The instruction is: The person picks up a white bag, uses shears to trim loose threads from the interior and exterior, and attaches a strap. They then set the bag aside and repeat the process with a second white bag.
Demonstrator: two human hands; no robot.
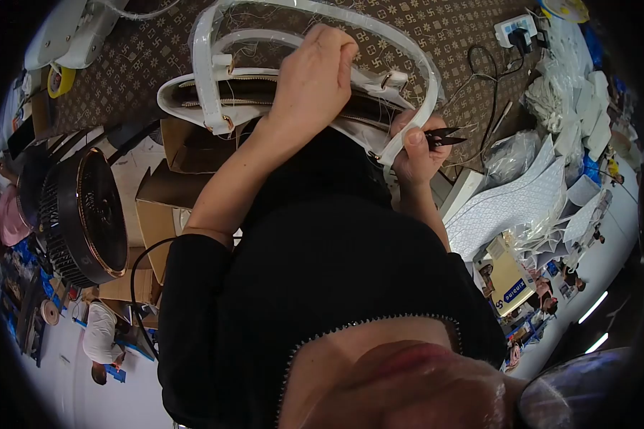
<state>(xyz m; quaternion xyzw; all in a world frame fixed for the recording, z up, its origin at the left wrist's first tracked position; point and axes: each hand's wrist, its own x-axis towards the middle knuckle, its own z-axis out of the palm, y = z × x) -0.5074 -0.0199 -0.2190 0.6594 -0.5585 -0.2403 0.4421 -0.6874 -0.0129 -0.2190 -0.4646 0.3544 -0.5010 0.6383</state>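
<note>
A white handbag with a gold zipper lies in front of me on the patterned surface, its two handles standing up. My left hand is closed in a pinch above the bag's zipped opening, by the rear handle. Whatever its fingertips hold is hidden. My right hand is closed around small dark thread snips, their blades pointing right. Its thumb rests by the lower end of the front handle, which looks wrapped in clear film. Fine loose threads show around the handles and gold rings.
A black fan and open cardboard boxes stand at left. At right are a power socket with a black cable, white quilted sheets and plastic wrapping. Yellow tape sits upper left. Other people are in the background.
</note>
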